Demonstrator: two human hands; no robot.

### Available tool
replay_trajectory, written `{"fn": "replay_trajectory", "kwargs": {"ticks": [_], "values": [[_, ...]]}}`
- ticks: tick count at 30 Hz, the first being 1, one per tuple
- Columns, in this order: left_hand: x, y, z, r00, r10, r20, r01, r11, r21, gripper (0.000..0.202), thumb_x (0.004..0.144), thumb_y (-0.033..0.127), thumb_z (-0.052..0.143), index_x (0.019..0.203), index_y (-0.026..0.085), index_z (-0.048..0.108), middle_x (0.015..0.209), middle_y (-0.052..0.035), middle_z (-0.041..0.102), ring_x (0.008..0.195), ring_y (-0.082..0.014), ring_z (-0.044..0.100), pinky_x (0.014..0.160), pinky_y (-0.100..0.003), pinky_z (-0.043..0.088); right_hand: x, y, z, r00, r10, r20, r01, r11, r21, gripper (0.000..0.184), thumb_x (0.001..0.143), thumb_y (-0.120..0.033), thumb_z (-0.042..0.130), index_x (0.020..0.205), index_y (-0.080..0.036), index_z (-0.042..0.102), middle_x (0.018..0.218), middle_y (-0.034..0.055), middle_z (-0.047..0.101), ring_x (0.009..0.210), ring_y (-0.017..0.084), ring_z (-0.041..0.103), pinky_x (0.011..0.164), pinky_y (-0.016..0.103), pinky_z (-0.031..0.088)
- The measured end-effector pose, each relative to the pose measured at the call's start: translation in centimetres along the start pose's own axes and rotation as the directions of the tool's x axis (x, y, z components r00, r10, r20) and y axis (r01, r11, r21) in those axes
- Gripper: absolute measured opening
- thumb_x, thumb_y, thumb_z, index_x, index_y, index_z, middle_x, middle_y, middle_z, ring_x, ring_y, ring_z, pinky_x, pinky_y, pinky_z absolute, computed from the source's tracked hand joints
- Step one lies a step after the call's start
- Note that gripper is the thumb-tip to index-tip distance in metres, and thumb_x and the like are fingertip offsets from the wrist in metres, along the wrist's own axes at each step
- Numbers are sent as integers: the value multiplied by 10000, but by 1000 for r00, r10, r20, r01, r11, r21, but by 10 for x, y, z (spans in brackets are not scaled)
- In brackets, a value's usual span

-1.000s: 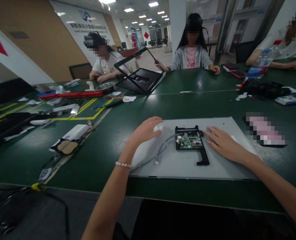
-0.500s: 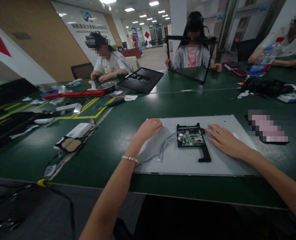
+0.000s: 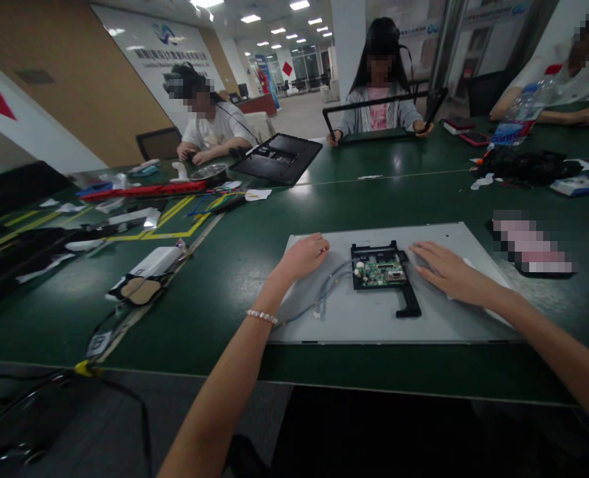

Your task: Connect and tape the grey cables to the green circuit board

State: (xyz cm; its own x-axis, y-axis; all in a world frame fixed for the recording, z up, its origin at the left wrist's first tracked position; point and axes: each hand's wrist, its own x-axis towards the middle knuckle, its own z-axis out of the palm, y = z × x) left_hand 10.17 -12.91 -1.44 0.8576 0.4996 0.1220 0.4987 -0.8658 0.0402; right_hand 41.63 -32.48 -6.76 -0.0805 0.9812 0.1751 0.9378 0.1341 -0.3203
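Note:
A grey metal panel [image 3: 374,322] lies flat on the green table in front of me. On it sits a small green circuit board [image 3: 378,271] in a black bracket [image 3: 408,305], with thin grey cables [image 3: 324,292] running off to its left. My left hand [image 3: 304,255] rests on the panel's left part, beside the cables. Its fingers are curled in, and what they hold, if anything, is hidden. My right hand [image 3: 443,269] lies flat with fingers stretched out on the panel, just right of the bracket.
Across the table a person holds a thin black frame [image 3: 378,103] by both ends. Another person sits by a black monitor back cover [image 3: 279,159]. A white device [image 3: 149,265], a metal bowl [image 3: 209,174], a water bottle [image 3: 516,126] and a black bag [image 3: 523,166] lie around.
A small white piece seen at my left fingertips a second ago is out of sight as the fingers curl. The person opposite took up the black frame and lowered it toward the table.

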Motion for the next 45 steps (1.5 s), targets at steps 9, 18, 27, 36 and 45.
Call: {"fn": "replay_trajectory", "kwargs": {"ticks": [9, 18, 27, 36, 45], "values": [[-4, 1, -5, 984, -138, -111, 129, 988, -87, 346, 988, 383, 388, 1068, 178, 655, 999, -71, 618, 810, -167, 604, 772, -305, 463, 56, -67, -30, 956, -263, -128, 264, 964, -5, 427, 953, -318, 427, 1329, -183, 579, 1366, 115, 586, 1294, 274, 504, 1087, 490, 402], [-11, -9, -1, 952, -249, -179, 239, 968, -74, 334, 980, 305, 405, 1216, 165, 596, 1034, -90, 644, 829, -186, 611, 765, -301, 462, 145, -139, 9, 901, -419, 109, 433, 881, -192, 232, 920, -211, 551, 1079, -101, 680, 1094, 162, 702, 1059, 271, 636, 898, 363, 472], [-16, -14, 3, 980, -119, -161, 119, 993, -10, 247, 946, 234, 461, 1001, 149, 687, 1032, -104, 634, 1000, -218, 579, 909, -352, 451, 160, -144, 19, 898, -419, 134, 440, 855, -276, 239, 940, -89, 461, 961, -98, 699, 999, 169, 731, 977, 263, 675, 847, 340, 474], [-20, -19, 7, 981, -147, -128, 145, 989, -23, 209, 883, 180, 534, 1025, 162, 686, 1053, -94, 633, 1007, -223, 588, 923, -347, 457, 160, -148, 28, 877, -457, 150, 481, 841, -249, 233, 977, -267, 509, 1039, -126, 683, 1037, 126, 718, 1013, 230, 663, 856, 294, 465], [-20, -21, 9, 983, -108, -146, 101, 993, -56, 238, 869, 164, 539, 1062, 141, 676, 1072, -110, 635, 1035, -225, 583, 942, -351, 448, 157, -136, 29, 900, -413, 137, 435, 860, -268, 215, 955, -121, 483, 985, -132, 696, 1021, 129, 721, 988, 230, 672, 829, 294, 476]]}}
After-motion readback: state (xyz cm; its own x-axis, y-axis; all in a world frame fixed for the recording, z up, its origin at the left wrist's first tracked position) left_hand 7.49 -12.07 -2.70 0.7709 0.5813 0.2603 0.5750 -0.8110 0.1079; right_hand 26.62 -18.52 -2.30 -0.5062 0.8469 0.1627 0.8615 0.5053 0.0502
